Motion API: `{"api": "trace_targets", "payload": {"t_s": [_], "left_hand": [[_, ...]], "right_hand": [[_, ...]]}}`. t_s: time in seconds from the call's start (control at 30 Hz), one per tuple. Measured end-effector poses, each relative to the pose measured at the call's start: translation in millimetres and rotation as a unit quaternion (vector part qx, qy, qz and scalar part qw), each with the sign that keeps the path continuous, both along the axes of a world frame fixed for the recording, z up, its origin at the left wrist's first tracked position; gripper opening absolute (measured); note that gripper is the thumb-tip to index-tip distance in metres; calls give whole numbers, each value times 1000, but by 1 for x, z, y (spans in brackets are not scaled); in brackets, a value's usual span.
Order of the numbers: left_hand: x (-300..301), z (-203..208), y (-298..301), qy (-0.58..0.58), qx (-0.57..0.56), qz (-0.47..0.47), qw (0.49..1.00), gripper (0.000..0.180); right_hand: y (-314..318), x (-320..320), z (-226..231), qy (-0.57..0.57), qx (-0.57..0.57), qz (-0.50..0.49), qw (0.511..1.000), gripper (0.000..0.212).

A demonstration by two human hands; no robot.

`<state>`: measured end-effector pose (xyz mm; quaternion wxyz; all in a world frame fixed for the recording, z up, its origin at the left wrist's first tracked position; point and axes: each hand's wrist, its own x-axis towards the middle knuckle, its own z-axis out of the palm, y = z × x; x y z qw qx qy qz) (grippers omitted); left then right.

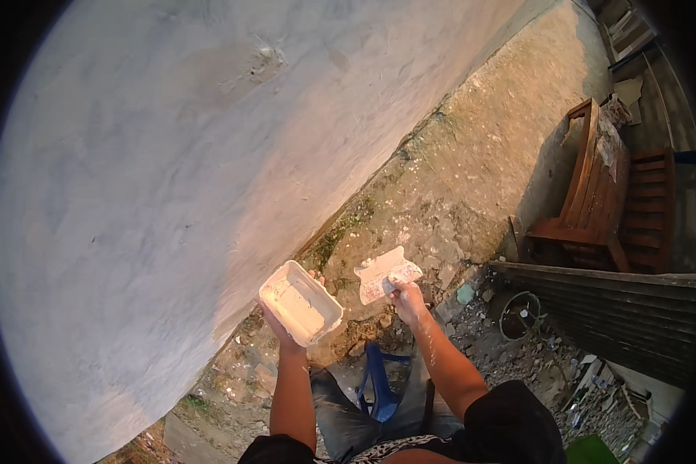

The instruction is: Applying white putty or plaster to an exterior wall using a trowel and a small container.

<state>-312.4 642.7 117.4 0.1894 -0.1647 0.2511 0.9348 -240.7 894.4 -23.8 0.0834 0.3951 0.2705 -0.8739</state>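
My left hand (280, 325) holds up a pale rectangular tub (274, 283) from beneath, its fingertips showing past the far rim. Whitish paste coats the inside of the tub. A flat, whitish scraper (375, 278) with curved-in edges and paste smears is pinched in my right hand (408, 301), thumb on top. The scraper is apart from the tub, to its right. White smears mark my right hand and forearm. The large whitish-grey wall (170, 193) rises on the left, with a rough patch (264, 63) high up on it.
A blue plastic stool (379, 387) stands between my legs. Rubble and stones (456, 232) cover the ground. To the right are a wooden bench (595, 182), a corrugated sheet (603, 305) and a bucket (520, 315). Broken debris (607, 402) lies at lower right.
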Motion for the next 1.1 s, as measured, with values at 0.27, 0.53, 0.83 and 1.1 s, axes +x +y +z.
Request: {"api": "trace_targets", "payload": {"t_s": [0.27, 0.53, 0.83, 1.1], "left_hand": [[-13, -151, -8, -93, -64, 80, 990, 87], [-4, -189, -95, -145, -255, 135, 946, 83], [8, -189, -61, -135, -173, 43, 975, 75], [-5, -230, -70, -189, -202, 73, 958, 74]], "right_hand": [[-42, -140, -265, -62, 263, 33, 962, 20], [-213, -196, -248, 36, 514, 99, 851, 13], [-138, -128, -321, -24, 535, 213, 817, 24], [-150, -212, -322, -13, 588, 94, 803, 23]]}}
